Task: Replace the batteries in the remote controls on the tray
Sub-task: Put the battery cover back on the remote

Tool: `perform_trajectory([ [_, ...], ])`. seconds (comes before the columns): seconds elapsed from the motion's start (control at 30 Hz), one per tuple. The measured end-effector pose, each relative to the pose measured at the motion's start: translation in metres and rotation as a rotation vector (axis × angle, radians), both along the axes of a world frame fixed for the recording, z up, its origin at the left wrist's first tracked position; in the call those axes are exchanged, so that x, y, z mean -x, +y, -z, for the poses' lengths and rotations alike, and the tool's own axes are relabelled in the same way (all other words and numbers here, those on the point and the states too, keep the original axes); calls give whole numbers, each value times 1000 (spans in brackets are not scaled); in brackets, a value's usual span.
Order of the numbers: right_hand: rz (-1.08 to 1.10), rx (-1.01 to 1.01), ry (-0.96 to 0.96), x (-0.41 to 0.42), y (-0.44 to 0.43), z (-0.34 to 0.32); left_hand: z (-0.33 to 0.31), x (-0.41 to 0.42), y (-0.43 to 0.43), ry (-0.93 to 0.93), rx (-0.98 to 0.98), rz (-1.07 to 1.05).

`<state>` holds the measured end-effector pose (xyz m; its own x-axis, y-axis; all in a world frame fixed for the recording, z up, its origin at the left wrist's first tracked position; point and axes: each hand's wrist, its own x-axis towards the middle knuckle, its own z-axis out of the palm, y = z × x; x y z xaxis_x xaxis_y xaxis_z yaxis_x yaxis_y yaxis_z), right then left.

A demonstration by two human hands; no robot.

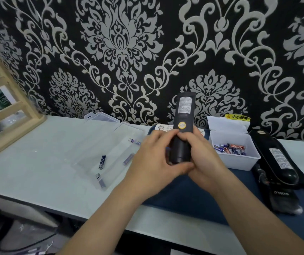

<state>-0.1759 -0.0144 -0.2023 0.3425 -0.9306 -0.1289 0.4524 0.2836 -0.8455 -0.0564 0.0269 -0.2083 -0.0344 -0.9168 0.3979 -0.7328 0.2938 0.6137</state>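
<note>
A black remote control (pixel 183 126) stands upright in front of me, back side facing me, with a white label and a round yellow sticker. My left hand (pixel 154 162) grips its lower left side, thumb near the sticker. My right hand (pixel 202 162) wraps its lower right side, thumb pressed on the battery cover. Both are above the dark blue tray (pixel 193 196). A white box (pixel 237 150) on the tray holds several batteries. Another black remote (pixel 278 159) lies back up at the tray's right. A third dark remote (pixel 283 197) lies near the tray's front right.
A clear plastic case (pixel 101 144) lies open on the white table, with loose batteries (pixel 102 161) in and beside it. A wooden rack (pixel 5 111) stands at the far left. Patterned wallpaper (pixel 121 52) backs the table. A yellow warning label (pixel 237 117) shows behind the white box.
</note>
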Motion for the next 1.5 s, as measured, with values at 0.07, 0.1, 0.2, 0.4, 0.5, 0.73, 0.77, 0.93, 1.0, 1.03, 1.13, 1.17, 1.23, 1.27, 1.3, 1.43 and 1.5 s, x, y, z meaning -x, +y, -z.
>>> perform_trajectory([
  [0.07, 36, -30, 24, -1, 1, 3, 3, 6, 2, -123, 18, -57],
  [0.1, 45, -49, 15, -2, 1, 3, 2, 7, 2, -133, 23, -73],
  [0.2, 53, -57, 19, -2, 0, 2, -5, 3, 1, -42, -31, -29],
  [0.4, 97, 75, 281, -4, -1, 5, -9, -11, 0, 154, -65, -118],
  [0.5, 160, 72, 283, 2, -3, 1, -6, -27, -7, 9, -136, -202],
  [0.73, 65, -25, 125, 19, -1, -12, -4, -12, -2, -149, 62, -112],
  [0.77, 50, -17, 134, 19, 0, -13, -7, -10, -2, -34, 149, -83],
  [0.93, 28, 38, 185, 20, 4, -12, -17, 13, 3, 6, 244, 42],
  [1.0, 36, 59, 214, 21, 5, -12, -16, 15, 1, -14, 237, 48],
  [1.03, 42, 66, 229, 21, 5, -13, -16, 14, 1, -26, 235, 43],
  [1.13, 47, 100, 268, 21, 7, -15, -19, 14, 0, -63, 227, 35],
  [1.17, 45, 121, 282, 21, 7, -15, -20, 15, 1, -67, 221, 34],
  [1.23, 46, 157, 305, 20, 8, -15, -21, 16, 2, -60, 213, 37],
  [1.27, 47, 167, 307, 20, 8, -15, -22, 16, 2, -50, 212, 44],
  [1.3, 46, 172, 304, 19, 9, -15, -22, 16, 3, -37, 210, 50],
  [1.43, 55, 193, 319, 18, 9, -13, -21, 14, 2, -1, 215, 59],
  [1.5, 59, 207, 335, 18, 9, -13, -22, 14, 3, 5, 223, 57],
])
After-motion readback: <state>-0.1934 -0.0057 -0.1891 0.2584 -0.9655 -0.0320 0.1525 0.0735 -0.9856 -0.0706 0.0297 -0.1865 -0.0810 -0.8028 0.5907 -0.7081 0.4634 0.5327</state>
